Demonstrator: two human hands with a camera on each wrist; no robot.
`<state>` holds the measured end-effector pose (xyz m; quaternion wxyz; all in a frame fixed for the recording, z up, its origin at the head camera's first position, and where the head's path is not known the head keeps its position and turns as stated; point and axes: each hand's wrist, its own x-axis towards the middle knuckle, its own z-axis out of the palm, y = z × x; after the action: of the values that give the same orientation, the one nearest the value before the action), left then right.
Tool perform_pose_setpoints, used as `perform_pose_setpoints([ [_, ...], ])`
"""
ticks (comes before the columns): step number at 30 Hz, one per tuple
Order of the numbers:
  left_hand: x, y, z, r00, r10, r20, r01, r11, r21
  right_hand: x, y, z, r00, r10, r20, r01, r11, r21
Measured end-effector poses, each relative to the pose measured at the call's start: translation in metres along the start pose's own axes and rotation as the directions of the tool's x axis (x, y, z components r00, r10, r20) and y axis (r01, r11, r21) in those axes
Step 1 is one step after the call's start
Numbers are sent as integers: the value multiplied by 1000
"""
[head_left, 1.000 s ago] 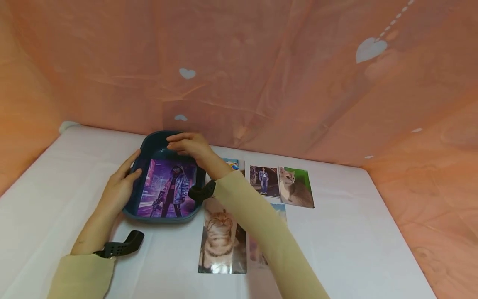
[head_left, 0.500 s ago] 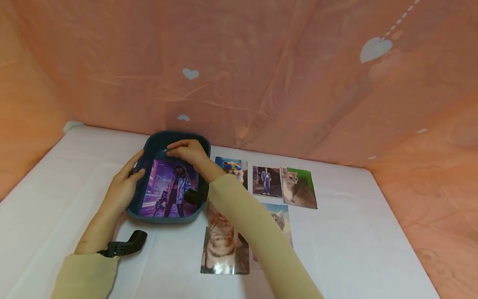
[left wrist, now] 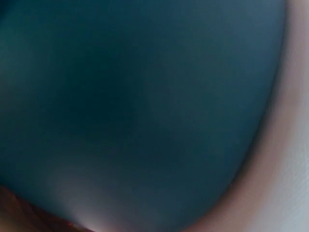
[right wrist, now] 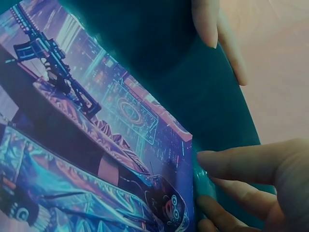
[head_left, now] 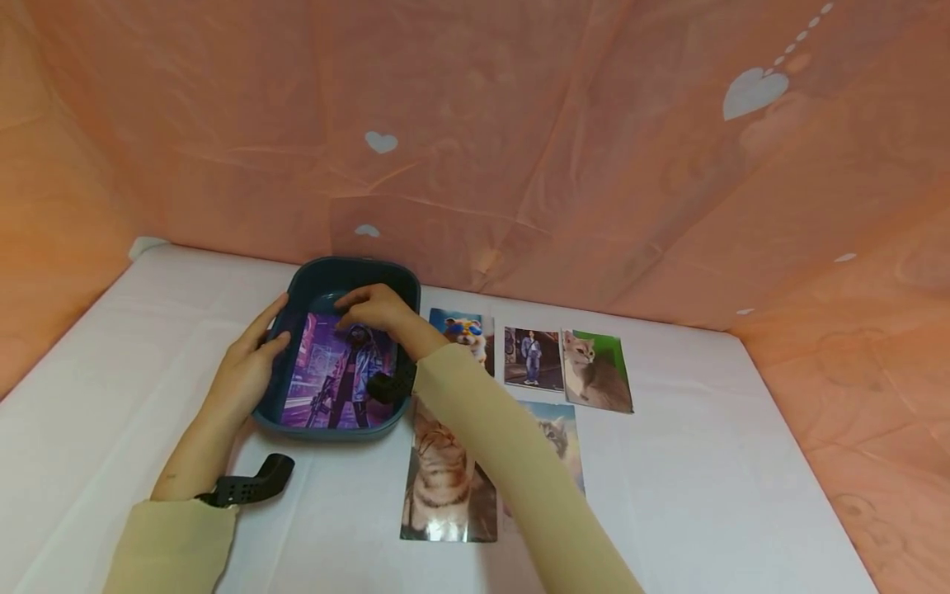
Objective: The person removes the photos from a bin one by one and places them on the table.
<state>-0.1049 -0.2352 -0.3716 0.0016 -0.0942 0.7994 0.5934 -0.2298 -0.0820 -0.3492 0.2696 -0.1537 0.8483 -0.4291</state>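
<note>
A dark teal plastic bin (head_left: pixel 404 280) stands at the back left of the table. Inside it lies a purple picture card (head_left: pixel 334 375) of a hooded figure with a rifle. My left hand (head_left: pixel 241 371) grips the bin's left rim, thumb over the edge; the left wrist view shows only the blurred bin wall (left wrist: pixel 145 96). Reaching into the bin, my right hand (head_left: pixel 382 312) has loosely bent fingers beside the card's top edge. In the right wrist view its fingertips (right wrist: pixel 210 162) are apart, with nothing pinched between them; whether they touch the card is unclear.
Right of the bin lie several photos: a striped cat (head_left: pixel 438 487), an animal in sunglasses (head_left: pixel 462 334), a person in denim (head_left: pixel 532 359), a cat on green (head_left: pixel 595 371) and a grey kitten (head_left: pixel 560 433) partly under my sleeve. An orange cloth (head_left: pixel 519 165) hangs behind the table.
My right hand has lowered into the bin and come slightly nearer, its fingers now by the card's top edge. The left hand keeps its place on the rim; the head view has shifted slightly.
</note>
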Motion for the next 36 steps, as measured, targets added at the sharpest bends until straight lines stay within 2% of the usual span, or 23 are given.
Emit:
perform_pose_setpoints([
  [8,0,-1,1,1000,11,-4,-11,1000,10,2,2,-1,1000,14,18,-14,999,-37],
  [17,-1,0,1,1000,6,-5,-7,1000,-5,2,3,0,998,-9,55,15,993,-113],
  [23,-1,0,1,1000,-1,7,1,1000,-11,3,3,0,997,4,78,8,989,-151],
  [29,-1,1,1,1000,-8,9,8,1000,-3,4,3,1,997,0,76,11,991,-136],
  [36,0,0,1,1000,-18,17,18,1000,7,1,3,-1,997,-18,79,22,999,-44],
])
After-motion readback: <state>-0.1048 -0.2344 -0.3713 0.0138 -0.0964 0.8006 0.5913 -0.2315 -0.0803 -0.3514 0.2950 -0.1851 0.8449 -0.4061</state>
